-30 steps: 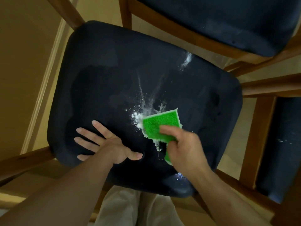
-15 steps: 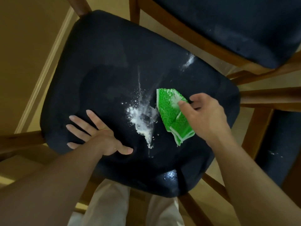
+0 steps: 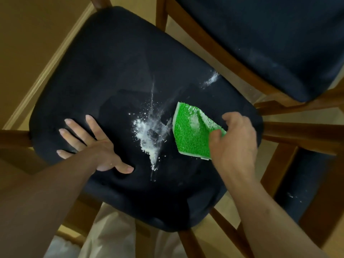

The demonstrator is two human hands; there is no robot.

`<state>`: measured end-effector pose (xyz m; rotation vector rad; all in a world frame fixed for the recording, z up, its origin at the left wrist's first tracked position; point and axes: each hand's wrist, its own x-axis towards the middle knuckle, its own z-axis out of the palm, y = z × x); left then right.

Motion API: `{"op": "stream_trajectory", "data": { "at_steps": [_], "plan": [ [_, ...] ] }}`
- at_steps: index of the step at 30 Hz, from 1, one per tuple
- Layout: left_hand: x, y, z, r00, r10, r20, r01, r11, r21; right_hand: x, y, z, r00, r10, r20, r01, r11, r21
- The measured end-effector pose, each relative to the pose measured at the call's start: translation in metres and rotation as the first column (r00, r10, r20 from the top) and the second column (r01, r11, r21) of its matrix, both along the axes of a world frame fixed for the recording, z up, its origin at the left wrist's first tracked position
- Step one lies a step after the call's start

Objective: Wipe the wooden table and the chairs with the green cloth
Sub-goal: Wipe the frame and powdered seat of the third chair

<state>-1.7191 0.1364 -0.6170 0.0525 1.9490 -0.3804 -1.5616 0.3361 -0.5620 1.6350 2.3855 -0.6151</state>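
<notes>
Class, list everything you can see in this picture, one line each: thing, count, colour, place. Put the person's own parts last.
chair seat: one, dark navy, centre, wooden frame beneath
white powder: one main spill, mid-seat, left of the cloth; a smaller smear near the seat's far right edge
green cloth: one, bright green with pale edge, on the seat right of the powder
second chair: one, navy cushion, wooden frame, upper right
third cushion: one, navy, lower right, partly hidden
floor: tan, left side
trousers: pale, bottom centre
left hand: fingers spread flat on the seat
right hand: pinches the cloth's right edge
</notes>
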Motion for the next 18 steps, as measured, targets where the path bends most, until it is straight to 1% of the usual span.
{"op": "stream_trajectory", "data": {
  "at_steps": [2,4,6,7,8,10,13,15,18],
  "plan": [
    [0.002,0.009,0.010,0.997,0.066,0.031,-0.067,0.998,0.012,-0.002,-0.018,-0.005,0.999,-0.029,0.025,0.030,0.998,-0.060],
    [0.003,0.014,0.019,0.997,0.061,0.051,-0.061,0.998,-0.015,-0.004,-0.034,-0.012,0.992,-0.112,0.065,0.122,0.976,-0.182],
    [0.001,0.016,0.018,0.996,0.064,0.062,-0.063,0.998,-0.023,-0.008,-0.044,-0.020,0.982,-0.184,0.035,0.186,0.939,-0.289],
    [0.001,0.014,0.015,0.997,0.058,0.058,-0.057,0.998,-0.022,-0.009,-0.045,-0.024,0.979,-0.206,0.008,0.199,0.934,-0.297],
    [0.001,0.015,0.018,0.996,0.057,0.072,-0.056,0.998,-0.026,-0.009,-0.044,-0.027,0.977,-0.213,-0.016,0.201,0.941,-0.274],
    [0.001,0.014,0.018,0.995,0.058,0.085,-0.057,0.998,-0.022,-0.006,-0.035,-0.031,0.980,-0.197,-0.029,0.191,0.971,-0.144],
    [0.001,0.015,0.018,0.994,0.065,0.088,-0.063,0.998,-0.019,0.004,-0.011,-0.028,0.986,-0.144,0.080,0.136,0.987,0.090],
    [0.001,0.014,0.020,0.991,0.057,0.117,-0.054,0.998,-0.026,0.007,0.006,-0.023,0.982,-0.148,0.117,0.133,0.983,0.123],
    [0.000,0.016,0.023,0.989,0.078,0.123,-0.073,0.996,-0.048,0.004,0.020,-0.009,0.977,-0.187,0.097,0.181,0.981,0.069]
  ]
}}
